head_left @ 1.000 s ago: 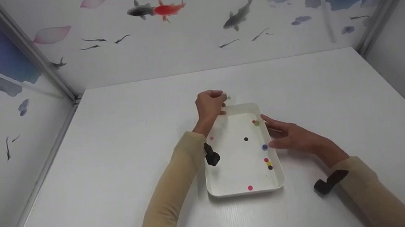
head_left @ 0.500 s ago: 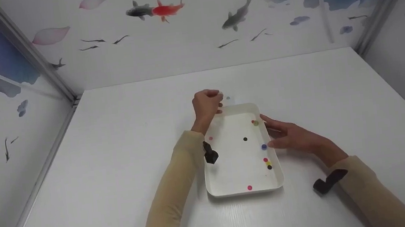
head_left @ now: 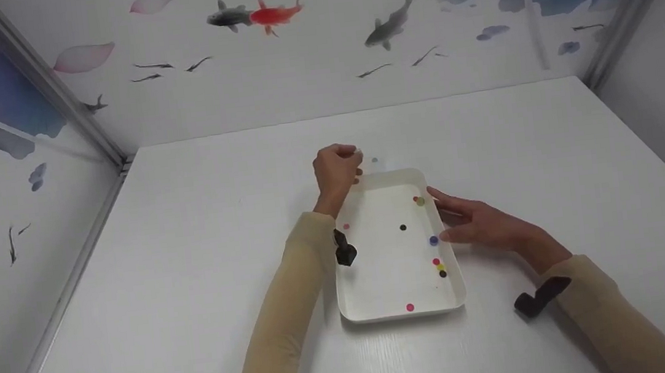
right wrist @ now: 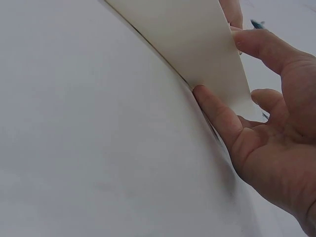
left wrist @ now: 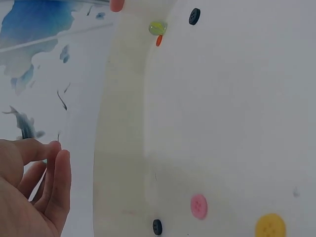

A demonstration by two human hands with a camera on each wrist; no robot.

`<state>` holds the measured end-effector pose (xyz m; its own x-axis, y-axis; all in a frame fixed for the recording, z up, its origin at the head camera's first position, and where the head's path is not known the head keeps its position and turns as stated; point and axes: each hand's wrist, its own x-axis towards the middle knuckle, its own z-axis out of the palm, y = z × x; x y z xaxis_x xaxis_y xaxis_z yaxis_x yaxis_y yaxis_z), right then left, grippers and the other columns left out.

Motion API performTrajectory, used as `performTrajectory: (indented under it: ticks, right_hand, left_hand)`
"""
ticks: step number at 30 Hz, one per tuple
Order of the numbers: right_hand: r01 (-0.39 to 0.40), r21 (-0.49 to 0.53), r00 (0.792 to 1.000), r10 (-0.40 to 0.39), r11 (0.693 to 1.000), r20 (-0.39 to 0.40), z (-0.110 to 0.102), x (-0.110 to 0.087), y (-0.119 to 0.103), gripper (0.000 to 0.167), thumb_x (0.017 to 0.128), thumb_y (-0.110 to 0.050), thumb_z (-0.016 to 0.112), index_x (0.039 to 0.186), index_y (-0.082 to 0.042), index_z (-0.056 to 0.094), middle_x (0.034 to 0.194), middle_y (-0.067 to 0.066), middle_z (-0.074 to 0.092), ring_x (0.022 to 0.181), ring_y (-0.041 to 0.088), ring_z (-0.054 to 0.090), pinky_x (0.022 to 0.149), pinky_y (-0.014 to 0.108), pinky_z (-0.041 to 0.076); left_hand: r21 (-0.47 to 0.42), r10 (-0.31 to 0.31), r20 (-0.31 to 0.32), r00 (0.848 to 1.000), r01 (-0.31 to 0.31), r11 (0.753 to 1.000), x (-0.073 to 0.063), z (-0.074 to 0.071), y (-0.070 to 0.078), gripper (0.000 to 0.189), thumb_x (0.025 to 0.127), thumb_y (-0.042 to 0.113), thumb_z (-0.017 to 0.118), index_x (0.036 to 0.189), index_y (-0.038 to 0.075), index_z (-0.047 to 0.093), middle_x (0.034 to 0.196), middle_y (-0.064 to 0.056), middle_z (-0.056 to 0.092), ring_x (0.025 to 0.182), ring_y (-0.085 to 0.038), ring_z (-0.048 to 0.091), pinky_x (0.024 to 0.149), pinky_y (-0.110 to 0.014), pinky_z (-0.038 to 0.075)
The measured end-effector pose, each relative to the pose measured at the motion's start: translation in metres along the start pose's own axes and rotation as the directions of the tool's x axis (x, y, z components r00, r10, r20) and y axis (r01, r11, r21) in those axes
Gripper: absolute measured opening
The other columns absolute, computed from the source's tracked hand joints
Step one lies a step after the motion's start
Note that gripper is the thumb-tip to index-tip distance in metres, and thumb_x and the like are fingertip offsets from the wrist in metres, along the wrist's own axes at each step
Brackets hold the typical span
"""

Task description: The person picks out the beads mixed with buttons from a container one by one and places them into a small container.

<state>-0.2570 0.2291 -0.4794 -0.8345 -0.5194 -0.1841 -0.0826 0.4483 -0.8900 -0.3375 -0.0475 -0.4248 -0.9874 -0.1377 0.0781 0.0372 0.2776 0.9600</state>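
Behind the far end of a white tray point(head_left: 382, 302), my left hand point(head_left: 336, 172) holds its thumb and forefinger tip to tip; a small pale thing seems to be pinched there, its kind unclear. Just right of these fingertips lies a small bluish disc point(head_left: 374, 160) beyond the rim. In the left wrist view the same left hand point(left wrist: 37, 185) shows fingers bent towards the thumb. Outside the tray's right wall, my right hand point(head_left: 485, 226) touches it with extended fingers. The right wrist view shows a fingertip point(right wrist: 200, 91) at the wall's lower edge.
Several small buttons lie scattered in the tray, including a black button point(head_left: 403, 227), a pink button point(head_left: 410, 307), a blue one point(head_left: 434, 240) and a yellow one point(left wrist: 270, 227). A yellow-green glassy bead point(left wrist: 158, 28) sits by the wall. Printed panels point(head_left: 319, 58) enclose the table.
My left hand has drawn a little left and away from the bluish disc, which now shows apart from the fingertips. My right hand and the tray stay in place.
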Motion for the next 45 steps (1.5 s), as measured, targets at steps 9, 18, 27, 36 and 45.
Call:
performTrajectory:
  ticks: [9, 18, 27, 36, 45]
  right_hand:
    - [-0.007, 0.019, 1.000, 0.007, 1.000, 0.014, -0.0002, 0.0007, 0.0014, 0.092, 0.089, -0.033, 0.075, 0.160, -0.037, 0.017, 0.168, 0.001, 0.021, 0.156, 0.030, 0.020, 0.124, 0.058, 0.023]
    - [-0.014, 0.021, 1.000, 0.014, 1.000, 0.008, -0.0003, -0.0012, -0.0020, 0.092, 0.089, -0.033, 0.076, 0.160, -0.038, 0.018, 0.169, 0.000, 0.020, 0.156, 0.030, 0.018, 0.124, 0.060, 0.020]
    - [-0.012, -0.010, 1.000, 0.012, 1.000, 0.001, -0.0012, -0.0018, 0.0009, 0.092, 0.089, -0.035, 0.075, 0.159, -0.039, 0.017, 0.169, 0.004, 0.020, 0.156, 0.032, 0.019, 0.124, 0.061, 0.020]
    - [0.012, 0.028, 1.000, -0.013, 1.000, 0.021, -0.0035, -0.0004, 0.0030, 0.091, 0.089, -0.034, 0.075, 0.159, -0.038, 0.017, 0.168, 0.002, 0.021, 0.155, 0.027, 0.022, 0.124, 0.053, 0.020]
    - [-0.016, 0.005, 1.000, 0.015, 1.000, 0.011, -0.0030, -0.0001, 0.0018, 0.092, 0.089, -0.037, 0.074, 0.160, -0.038, 0.016, 0.169, 0.003, 0.019, 0.156, 0.031, 0.017, 0.125, 0.060, 0.018]
  left_hand:
    - [0.051, 0.000, 0.007, 1.000, 0.000, 0.999, -0.0015, -0.0013, -0.0027, 0.018, 0.093, 0.009, 0.068, 0.109, 0.001, 0.072, 0.098, -0.013, 0.073, 0.067, -0.012, 0.067, 0.056, -0.019, 0.056]
    - [0.063, 0.005, 0.006, 1.000, -0.006, 0.998, 0.0007, -0.0011, -0.0018, 0.018, 0.093, 0.010, 0.069, 0.109, 0.001, 0.072, 0.098, -0.012, 0.073, 0.068, -0.013, 0.066, 0.057, -0.020, 0.056]
    - [0.105, 0.003, 0.003, 1.000, -0.003, 0.994, 0.0007, 0.0001, -0.0019, 0.020, 0.092, 0.009, 0.071, 0.111, 0.003, 0.072, 0.100, -0.011, 0.072, 0.073, -0.014, 0.068, 0.059, -0.020, 0.056]
    - [0.057, 0.018, 0.027, 0.999, -0.020, 0.998, -0.0002, -0.0036, 0.0009, 0.017, 0.092, 0.010, 0.070, 0.108, 0.005, 0.073, 0.099, -0.010, 0.072, 0.073, -0.014, 0.067, 0.057, -0.019, 0.056]
    - [0.047, 0.020, 0.090, 0.996, -0.024, 0.999, -0.0042, -0.0043, 0.0055, 0.021, 0.091, 0.013, 0.072, 0.111, 0.007, 0.072, 0.098, -0.008, 0.071, 0.075, -0.013, 0.067, 0.059, -0.020, 0.056]
